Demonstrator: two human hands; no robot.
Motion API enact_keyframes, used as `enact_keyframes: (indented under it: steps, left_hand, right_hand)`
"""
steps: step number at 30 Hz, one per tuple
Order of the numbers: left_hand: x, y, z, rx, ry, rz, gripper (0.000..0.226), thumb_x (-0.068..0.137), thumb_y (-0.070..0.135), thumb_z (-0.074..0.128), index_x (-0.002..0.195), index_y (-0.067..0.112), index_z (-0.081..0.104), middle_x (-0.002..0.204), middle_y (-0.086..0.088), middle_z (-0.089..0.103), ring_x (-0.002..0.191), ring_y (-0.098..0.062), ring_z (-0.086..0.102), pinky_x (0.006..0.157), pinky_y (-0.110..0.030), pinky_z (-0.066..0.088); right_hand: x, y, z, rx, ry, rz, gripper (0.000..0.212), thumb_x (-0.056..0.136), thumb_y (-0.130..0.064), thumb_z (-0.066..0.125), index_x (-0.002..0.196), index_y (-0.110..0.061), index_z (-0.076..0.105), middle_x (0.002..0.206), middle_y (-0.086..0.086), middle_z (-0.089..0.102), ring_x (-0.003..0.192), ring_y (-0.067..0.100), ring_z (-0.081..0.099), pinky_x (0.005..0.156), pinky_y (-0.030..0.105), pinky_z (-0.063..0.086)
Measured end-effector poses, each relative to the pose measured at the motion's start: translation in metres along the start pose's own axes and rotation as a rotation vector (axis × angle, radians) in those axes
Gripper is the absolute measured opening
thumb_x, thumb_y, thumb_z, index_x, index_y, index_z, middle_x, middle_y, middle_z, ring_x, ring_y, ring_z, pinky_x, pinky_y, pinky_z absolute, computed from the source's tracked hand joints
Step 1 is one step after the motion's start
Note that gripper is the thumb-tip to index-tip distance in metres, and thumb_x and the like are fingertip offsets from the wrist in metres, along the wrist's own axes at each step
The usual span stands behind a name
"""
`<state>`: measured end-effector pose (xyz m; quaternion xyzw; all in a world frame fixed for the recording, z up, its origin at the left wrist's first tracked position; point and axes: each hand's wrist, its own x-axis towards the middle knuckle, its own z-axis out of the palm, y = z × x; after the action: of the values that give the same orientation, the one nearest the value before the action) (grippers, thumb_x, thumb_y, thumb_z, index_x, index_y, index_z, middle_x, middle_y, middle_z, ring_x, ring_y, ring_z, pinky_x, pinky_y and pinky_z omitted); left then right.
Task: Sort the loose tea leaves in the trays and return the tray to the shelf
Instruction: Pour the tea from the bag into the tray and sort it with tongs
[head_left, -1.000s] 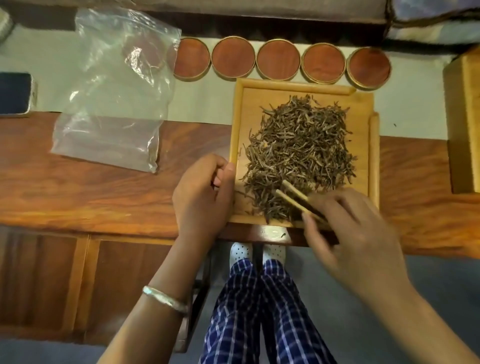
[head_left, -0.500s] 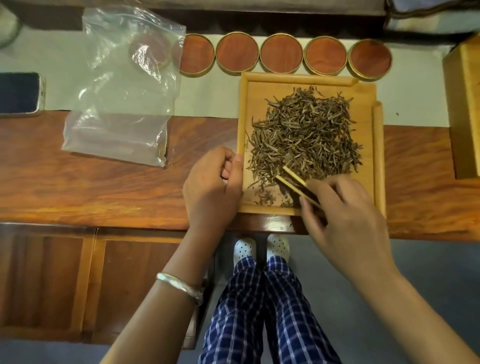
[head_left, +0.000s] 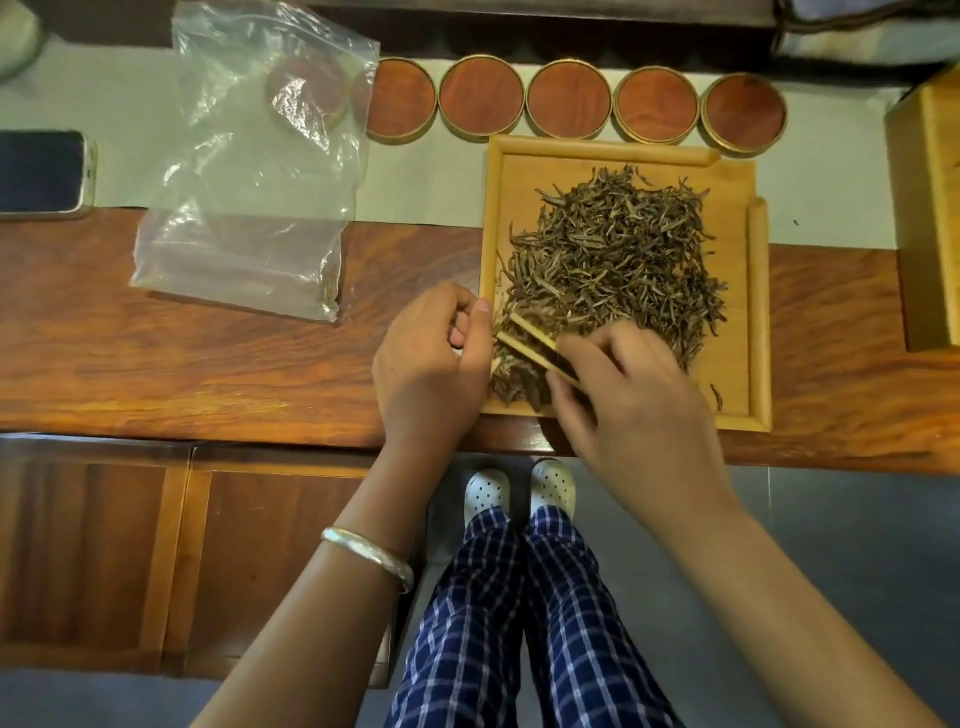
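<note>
A light wooden tray (head_left: 758, 312) lies on the table with a heap of dry brown tea leaves (head_left: 613, 260) spread over it. My right hand (head_left: 628, 410) grips bamboo tongs (head_left: 530, 343) whose tips reach into the leaves at the tray's near left corner. My left hand (head_left: 431, 364) sits at the tray's left edge with its fingers curled and the thumb against the rim; whether it holds any leaf I cannot tell.
Several round wooden-lidded tins (head_left: 569, 98) line the back behind the tray. A clear plastic bag (head_left: 260, 166) lies to the left, a phone (head_left: 41, 171) at the far left, a wooden box (head_left: 930, 218) at the right. The table's front edge (head_left: 208, 436) runs below my hands.
My right hand has swept the tongs leftwards through the leaves toward my left hand. The left hand stays at the tray's left edge.
</note>
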<state>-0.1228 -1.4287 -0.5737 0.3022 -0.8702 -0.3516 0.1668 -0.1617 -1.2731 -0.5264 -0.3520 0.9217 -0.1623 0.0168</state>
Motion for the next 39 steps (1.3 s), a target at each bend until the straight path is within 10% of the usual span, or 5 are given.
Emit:
enact_keyframes:
  steps: [12,39]
  left_hand:
    - [0.0,0.0,-0.001,0.007,0.007,0.017,0.017,0.091,0.024,0.055,0.076,0.016,0.059,0.061,0.005,0.051,0.058,-0.012,0.046,0.053,-0.025,0.034]
    - [0.001,-0.001,0.0,0.015,-0.038,-0.056,0.016,0.089,0.029,0.053,0.074,0.025,0.054,0.061,0.008,0.05,0.064,-0.006,0.049,0.055,-0.009,0.031]
  right_hand:
    - [-0.009,0.007,-0.009,0.088,0.046,-0.008,0.023,0.093,-0.021,0.057,0.109,-0.005,0.064,0.091,0.007,0.056,0.079,0.019,0.051,0.056,0.026,0.046]
    - [-0.026,0.043,-0.031,0.049,-0.004,0.017,0.027,0.091,-0.022,0.059,0.111,-0.006,0.066,0.093,0.007,0.058,0.084,0.022,0.055,0.055,0.03,0.047]
